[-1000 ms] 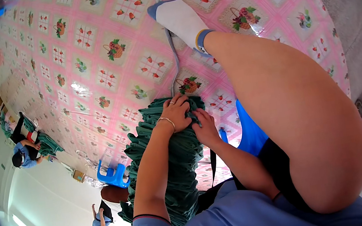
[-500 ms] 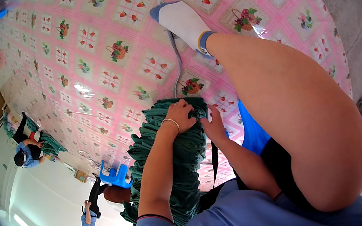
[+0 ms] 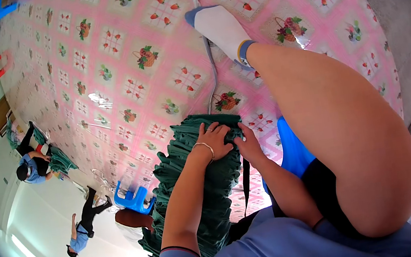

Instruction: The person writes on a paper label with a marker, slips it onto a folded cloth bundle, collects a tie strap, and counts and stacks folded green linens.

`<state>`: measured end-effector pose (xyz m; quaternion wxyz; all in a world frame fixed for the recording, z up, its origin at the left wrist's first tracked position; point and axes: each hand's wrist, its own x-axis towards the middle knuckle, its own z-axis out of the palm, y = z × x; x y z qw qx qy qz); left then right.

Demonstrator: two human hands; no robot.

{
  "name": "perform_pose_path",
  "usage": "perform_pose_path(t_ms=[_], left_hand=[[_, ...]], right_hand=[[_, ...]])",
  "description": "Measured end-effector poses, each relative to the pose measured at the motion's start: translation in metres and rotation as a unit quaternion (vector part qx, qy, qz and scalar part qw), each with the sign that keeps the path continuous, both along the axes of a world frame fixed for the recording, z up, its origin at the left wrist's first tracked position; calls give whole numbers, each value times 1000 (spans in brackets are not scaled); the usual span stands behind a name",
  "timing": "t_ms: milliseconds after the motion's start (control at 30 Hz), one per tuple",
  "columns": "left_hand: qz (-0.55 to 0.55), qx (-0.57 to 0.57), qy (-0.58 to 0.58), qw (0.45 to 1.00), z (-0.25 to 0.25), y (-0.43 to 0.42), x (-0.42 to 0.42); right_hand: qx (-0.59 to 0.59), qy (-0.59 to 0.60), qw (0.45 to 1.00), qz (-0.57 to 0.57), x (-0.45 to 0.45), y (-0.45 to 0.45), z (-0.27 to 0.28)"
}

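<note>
A long, thickly gathered bundle of dark green cloth (image 3: 200, 182) lies in front of my body, its folds packed close together. My left hand (image 3: 214, 142), with a bracelet at the wrist, rests on the upper end of the cloth, fingers spread over the folds. At the right edge of that end, my right hand (image 3: 250, 146) pinches the cloth between thumb and fingers. A grey strap (image 3: 214, 69) runs from the bundle's top end past my socked foot (image 3: 220, 24). Beside the bundle hangs a narrow black strap (image 3: 246, 186).
Pink fruit-patterned plastic sheeting (image 3: 135, 117) covers the surface under my foot. My bare leg (image 3: 341, 125) is bent at the right, over a blue seat (image 3: 295, 147). A blue stool (image 3: 134, 199) stands at left. One person (image 3: 32, 168) sits with green cloth; another person (image 3: 80, 235) walks.
The view has shifted slightly. My left hand's fingers have spread wider over the folds, while my right hand stays at the cloth's edge. The walking person's arm has lowered and the legs have parted.
</note>
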<state>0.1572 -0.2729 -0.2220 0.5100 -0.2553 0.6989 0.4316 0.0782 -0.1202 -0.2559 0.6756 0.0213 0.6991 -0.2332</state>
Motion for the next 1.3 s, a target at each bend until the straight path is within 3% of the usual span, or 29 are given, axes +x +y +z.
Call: perform_pose_path(t_ms=[167, 233, 300, 367, 500, 600, 667, 733, 800, 867, 967, 1033, 1100, 1200, 1300], left_hand=[[20, -13, -3, 1000, 16, -9, -4], [65, 0, -16, 998, 64, -41, -24], [119, -80, 51, 988, 118, -62, -18], [233, -196, 140, 942, 188, -76, -4], [467, -418, 154, 764, 305, -28, 68], [587, -560, 156, 563, 365, 60, 122], [647, -622, 131, 421, 376, 123, 144], [675, -583, 135, 432, 347, 189, 202], [578, -599, 121, 541, 304, 223, 191], [529, -613, 94, 579, 264, 236, 178], [514, -646, 17, 564, 244, 232, 139], [478, -686, 31, 547, 222, 231, 131], [475, -671, -1, 570, 247, 213, 103], [473, -662, -34, 581, 265, 195, 78], [465, -673, -13, 575, 280, 194, 68]], right_hand=[[-21, 64, 998, 18, 5, 0, 5], [-23, 90, 995, 39, 7, -1, 6], [-28, 115, 991, 64, 9, -1, 7], [-29, 137, 987, 75, 9, -1, 10], [-71, 201, 972, 101, 6, -22, 19], [-197, 194, 953, 124, 4, -49, 34], [-300, 135, 934, 137, 4, -72, 59], [-401, 45, 902, 156, 6, -93, 93], [-448, -28, 867, 215, 11, -98, 128], [-492, -72, 827, 263, 21, -99, 157], [-572, -28, 745, 341, 24, -94, 188], [-609, -36, 701, 369, 22, -92, 235], [-671, -15, 612, 419, 25, -91, 290], [-642, 59, 501, 577, 37, -79, 331], [-580, 118, 500, 632, 40, -80, 320]])
